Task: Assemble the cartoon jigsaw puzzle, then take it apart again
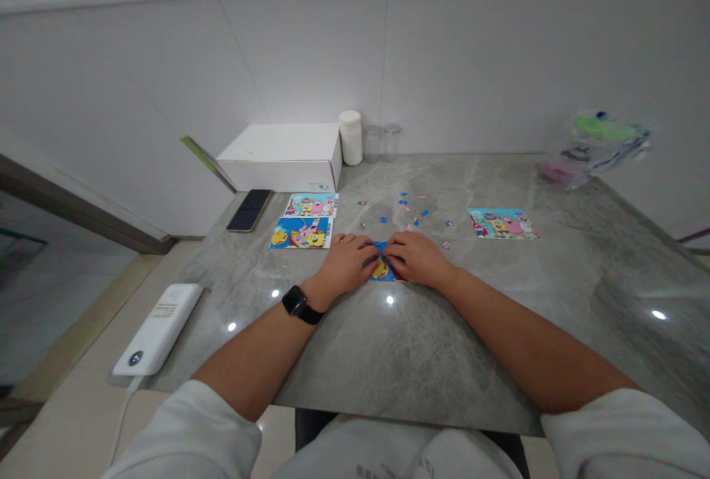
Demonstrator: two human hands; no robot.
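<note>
My left hand [350,261] rests on the left part of a small, partly assembled blue and yellow puzzle [381,270] on the grey table. From the right, my right hand [417,257] bends its fingers down onto the same puzzle. The fingertips of both hands nearly meet over it; whether a small piece is pinched there is too small to tell. Several loose puzzle pieces [424,213] lie scattered just beyond my hands.
Two picture cards [302,233] lie left, beside a black phone [249,211]. Behind stand a white box [282,154], a white bottle [350,139] and two glass jars [391,143]. A finished-looking picture [504,224] and a plastic bag [593,150] are right; a white power bank [160,327] sits front left.
</note>
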